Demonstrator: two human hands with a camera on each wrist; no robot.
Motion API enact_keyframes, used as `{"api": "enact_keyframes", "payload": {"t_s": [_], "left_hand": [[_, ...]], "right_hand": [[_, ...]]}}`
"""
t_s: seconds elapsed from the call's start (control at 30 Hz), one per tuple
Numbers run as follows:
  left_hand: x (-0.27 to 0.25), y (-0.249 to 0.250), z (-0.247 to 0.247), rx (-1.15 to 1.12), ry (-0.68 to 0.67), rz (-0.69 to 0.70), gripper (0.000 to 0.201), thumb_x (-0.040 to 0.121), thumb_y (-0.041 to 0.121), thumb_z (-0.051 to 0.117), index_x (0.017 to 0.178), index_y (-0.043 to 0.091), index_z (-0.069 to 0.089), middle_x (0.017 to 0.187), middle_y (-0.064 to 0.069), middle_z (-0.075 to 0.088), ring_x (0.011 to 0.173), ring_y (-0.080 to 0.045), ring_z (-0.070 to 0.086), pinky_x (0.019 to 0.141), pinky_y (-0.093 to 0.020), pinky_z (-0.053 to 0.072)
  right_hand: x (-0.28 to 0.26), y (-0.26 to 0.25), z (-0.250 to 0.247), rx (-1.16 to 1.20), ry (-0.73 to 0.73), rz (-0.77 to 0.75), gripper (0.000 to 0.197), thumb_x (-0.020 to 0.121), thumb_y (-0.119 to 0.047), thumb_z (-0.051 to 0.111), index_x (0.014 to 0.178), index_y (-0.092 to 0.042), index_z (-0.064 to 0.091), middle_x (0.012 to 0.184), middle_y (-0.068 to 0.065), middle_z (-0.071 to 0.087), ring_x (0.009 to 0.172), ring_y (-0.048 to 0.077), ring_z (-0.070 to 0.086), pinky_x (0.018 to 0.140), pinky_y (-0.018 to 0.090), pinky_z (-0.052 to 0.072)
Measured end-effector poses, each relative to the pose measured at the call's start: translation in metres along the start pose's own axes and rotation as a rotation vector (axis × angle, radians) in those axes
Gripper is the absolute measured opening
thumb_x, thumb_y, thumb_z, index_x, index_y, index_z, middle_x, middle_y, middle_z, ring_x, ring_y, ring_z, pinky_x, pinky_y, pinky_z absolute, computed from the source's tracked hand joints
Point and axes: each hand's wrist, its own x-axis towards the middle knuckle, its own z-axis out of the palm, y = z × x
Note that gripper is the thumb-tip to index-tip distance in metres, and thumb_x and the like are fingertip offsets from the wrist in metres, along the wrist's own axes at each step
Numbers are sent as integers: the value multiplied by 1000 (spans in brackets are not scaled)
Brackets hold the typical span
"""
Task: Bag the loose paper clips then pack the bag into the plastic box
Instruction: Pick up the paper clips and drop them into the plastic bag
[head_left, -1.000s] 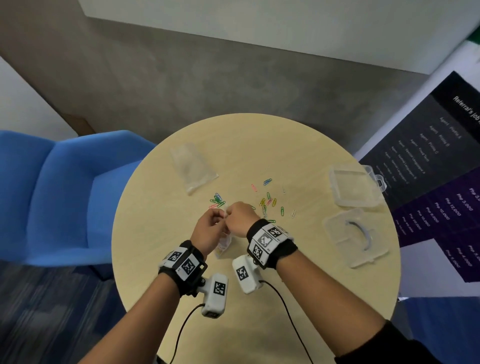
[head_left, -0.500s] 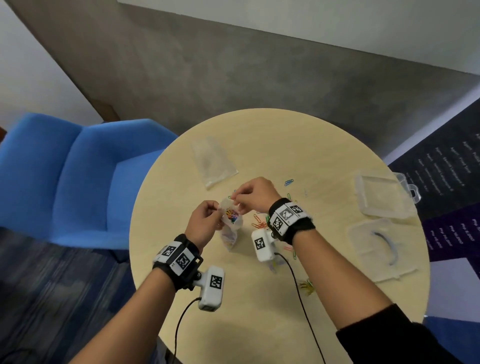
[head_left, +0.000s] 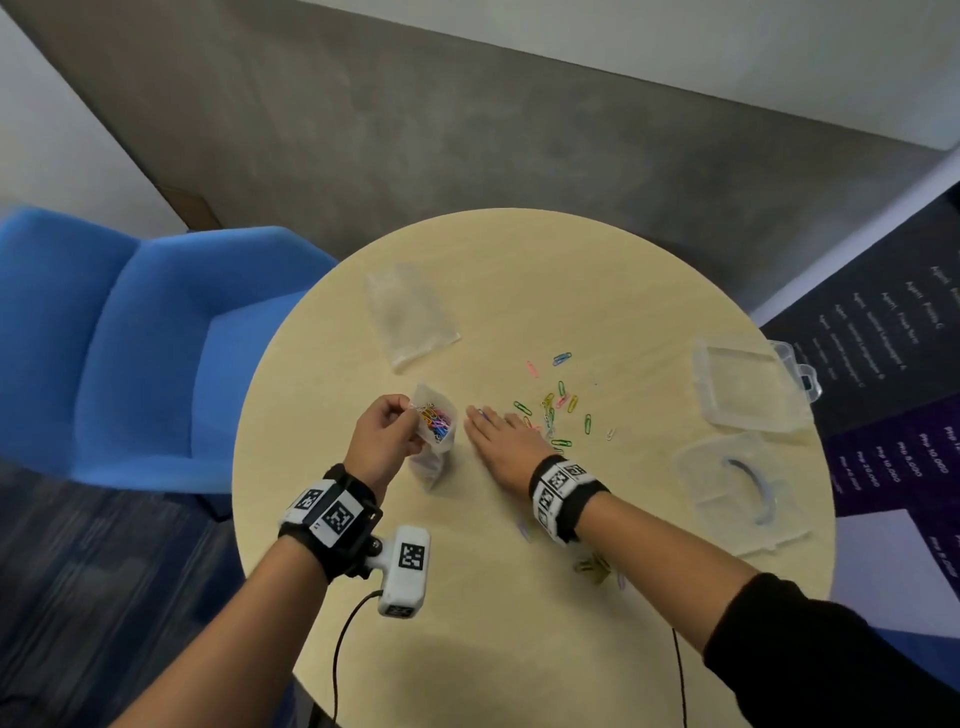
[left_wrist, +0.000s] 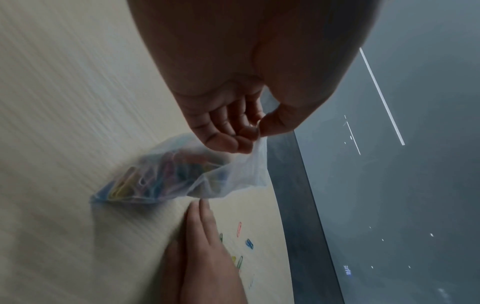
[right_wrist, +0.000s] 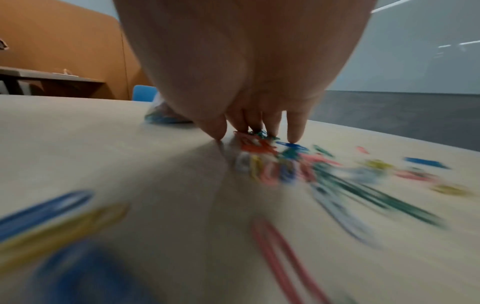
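Now the right hand lies flat on the round table, fingers straight and together, pressing down on the near edge of the loose paper clips; half a second ago it was up at the mouth of the zip bag, so one handful has evidently gone in and the hand has come back for more. The left hand pinches the bag's rim between thumb and curled fingers, holding the mouth open just left of the right hand (the bag's bottom rests on the table, and coloured clips show through it). Many clips remain scattered to the right, and a few lie near the right wrist. The plastic box sits open at the far right with its lid nearer, both untouched. A second clear bag lies farther off. Bagging looks partway done; packing has not begun.
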Motion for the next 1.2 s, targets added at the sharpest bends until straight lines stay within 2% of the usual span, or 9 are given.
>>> {"api": "enact_keyframes", "payload": {"t_s": [0.17,0.27,0.37,0.53,0.67,0.87,1.03,1.1,1.2], "left_hand": [[-6,0,12,-13,-157,-73,13,94,-3,48,87,7,53,68,-7,47,48,-10,45,53,-22,40],[-13,-3,15,-14,-188,-102,9,95,-2,50,94,5,57,75,-11,48,54,-14,45,52,-19,44],[-18,-8,11,1,-169,-131,21,95,-3,49,110,3,62,76,-13,58,51,-12,55,56,-20,50],[-26,-11,6,167,-146,-22,28,95,0,47,106,12,70,88,-5,71,63,-4,63,61,-19,51],[-26,-13,4,287,-90,102,23,96,10,53,98,19,74,95,-4,73,82,-18,67,77,-36,59],[-34,-18,14,293,-2,196,11,94,25,60,95,21,71,77,-8,71,57,-13,61,65,-42,57],[-41,-22,23,197,-19,185,13,93,27,65,94,16,70,78,-16,70,59,-15,63,69,-45,60],[-43,-22,23,191,-30,186,11,93,25,65,94,15,70,78,-16,70,62,-16,63,68,-42,60],[-46,-21,21,192,-51,191,9,93,20,64,96,14,71,81,-14,70,66,-19,64,66,-36,58]], "right_hand": [[-32,48,-17,242,276,82,34,92,-12,50,123,-11,63,137,11,53,121,32,53,101,42,43],[-23,86,-24,444,424,426,42,95,-18,47,137,-20,52,153,6,35,138,26,36,112,43,35],[-2,109,-21,533,272,594,55,100,-33,39,152,-21,26,162,7,14,147,28,18,117,46,26],[12,78,-10,406,152,387,55,102,-34,27,153,-17,18,162,10,10,149,29,10,120,46,16],[-8,46,-7,348,109,257,59,101,-44,25,153,-17,19,163,7,7,150,25,9,121,42,13],[-57,29,15,183,-22,231,84,86,-68,41,154,-29,11,163,3,2,149,27,6,118,54,15],[-70,3,14,192,100,282,51,99,-26,45,147,-14,33,155,14,26,139,35,28,110,42,34],[-70,-5,17,178,160,270,40,96,-4,43,136,-7,46,140,16,43,125,33,41,97,40,44],[-68,-4,16,182,171,259,29,93,1,42,115,-5,60,115,14,57,110,31,51,85,39,47]]}}
